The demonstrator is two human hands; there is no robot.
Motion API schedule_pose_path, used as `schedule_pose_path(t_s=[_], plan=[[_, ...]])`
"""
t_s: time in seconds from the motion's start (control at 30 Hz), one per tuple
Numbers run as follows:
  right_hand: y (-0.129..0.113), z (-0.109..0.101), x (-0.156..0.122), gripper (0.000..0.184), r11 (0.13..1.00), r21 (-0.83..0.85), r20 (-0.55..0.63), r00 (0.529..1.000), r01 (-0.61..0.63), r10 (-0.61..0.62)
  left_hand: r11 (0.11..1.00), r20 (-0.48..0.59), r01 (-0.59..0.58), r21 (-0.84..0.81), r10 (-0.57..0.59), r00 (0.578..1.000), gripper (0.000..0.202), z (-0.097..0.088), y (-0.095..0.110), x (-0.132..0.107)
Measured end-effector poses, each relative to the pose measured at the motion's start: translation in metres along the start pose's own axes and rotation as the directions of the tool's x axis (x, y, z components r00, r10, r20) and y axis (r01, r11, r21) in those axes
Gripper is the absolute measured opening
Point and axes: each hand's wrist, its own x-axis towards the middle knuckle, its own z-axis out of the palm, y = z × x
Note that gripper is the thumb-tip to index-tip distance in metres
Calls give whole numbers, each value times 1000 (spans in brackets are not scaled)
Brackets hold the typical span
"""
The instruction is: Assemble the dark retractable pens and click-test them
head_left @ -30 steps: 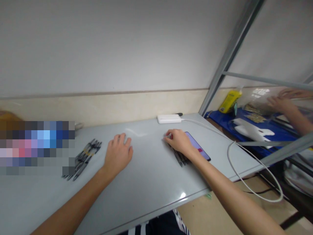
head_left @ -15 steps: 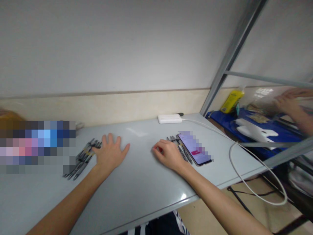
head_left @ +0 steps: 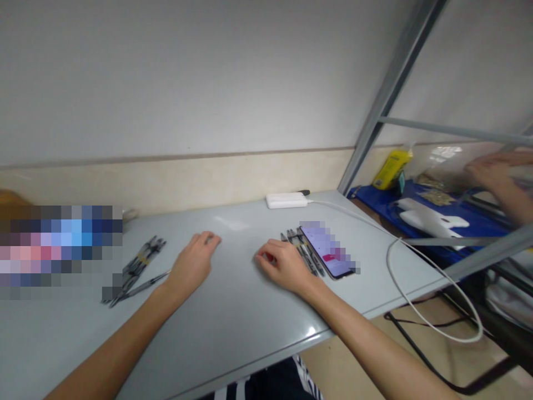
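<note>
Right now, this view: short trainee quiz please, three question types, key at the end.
1. True or false: the flat phone with a lit lilac screen lies directly to the right of a group of slim, dark grey pens.
2. The white rectangular box lies near: A) the foot of the pale wall; B) the tabletop's front edge; C) the far-left corner.
3. Fill in: the bare ___ hand is nearer the phone.

Key: 1 true; 2 A; 3 right (the right hand).

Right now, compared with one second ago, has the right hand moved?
Yes: judged against the white box, the right hand has shifted to the left and farther from the box, toward the person.
</note>
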Motion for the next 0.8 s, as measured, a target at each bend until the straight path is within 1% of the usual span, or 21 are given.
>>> schedule_pose_path(t_s=[0.03,0.1,0.17,0.2,0.23,0.27,0.3,0.37,0.43,0.47,0.53,0.6,0.63,0.67,0.73,0.8], plan=[[-1,1,0,13,1000,7,8,1000,16,-16,994,-43,-72,-77,69,997,48,2,2,0],[-1,3,-1,12,999,17,22,999,39,-39,967,-99,-177,-184,161,982,43,5,7,1],[-2,5,-2,11,998,22,38,998,51,-52,941,-111,-260,-218,241,964,36,2,13,1],[-2,5,-2,11,998,25,46,997,54,-55,941,-104,-276,-196,260,960,34,-1,15,1],[-2,5,-2,11,998,27,53,997,56,-57,958,-91,-249,-144,238,967,33,-6,16,0],[-2,4,-2,11,998,31,57,997,57,-59,980,-70,-190,-61,186,980,33,-10,15,0],[-2,4,-2,12,998,35,57,997,59,-61,993,-53,-108,38,110,993,33,-15,14,-1],[-2,2,-2,12,997,45,44,997,62,-64,979,5,37,201,-39,999,32,-22,10,-4],[-2,0,-1,13,997,48,17,998,58,-59,966,91,104,239,-128,988,29,-25,4,-6],[-2,-1,-1,14,997,48,5,998,55,-56,966,125,118,229,-149,981,28,-24,3,-7],[-1,-1,0,14,998,43,-4,999,53,-53,980,158,104,171,-131,979,27,-20,2,-7],[-1,1,0,13,998,38,7,998,57,-57,998,123,26,61,-33,992,32,-13,6,-5],[-1,1,-1,13,998,35,15,998,59,-59,999,73,-45,-28,47,996,34,-9,11,-4],[-1,1,-1,12,998,32,21,998,60,-61,982,9,-123,-141,125,992,34,-6,16,-4],[-1,1,-2,10,997,32,38,996,74,-75,908,-103,-266,-324,245,964,29,-2,28,-4],[-1,-1,-3,20,993,39,79,991,108,-111,836,-204,-349,-424,287,936,21,0,40,-6]])
